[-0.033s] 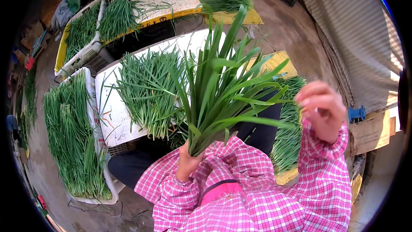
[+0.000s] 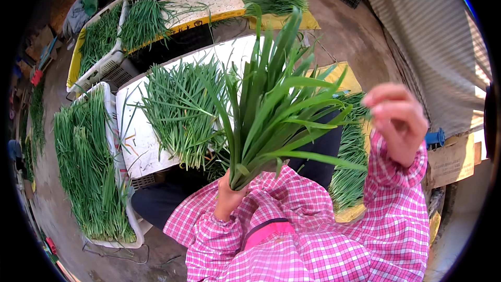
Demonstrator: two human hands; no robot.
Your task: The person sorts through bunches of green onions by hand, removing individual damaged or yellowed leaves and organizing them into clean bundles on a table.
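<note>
Left of grip (image 2: 229, 193), crate (image 2: 139, 231) of leaves (image 2: 88, 162)

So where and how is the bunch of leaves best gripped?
Probably at its narrow lower end, where the left hand clasps the bunch of leaves, coming from the near side: the stalks gather tightly there, while the leaves fan loosely away and to the right.

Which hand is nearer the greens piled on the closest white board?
Left. The left hand, gripping a leafy bunch, is below and right of the pile in the picture; the right hand is raised much farther right.
</note>
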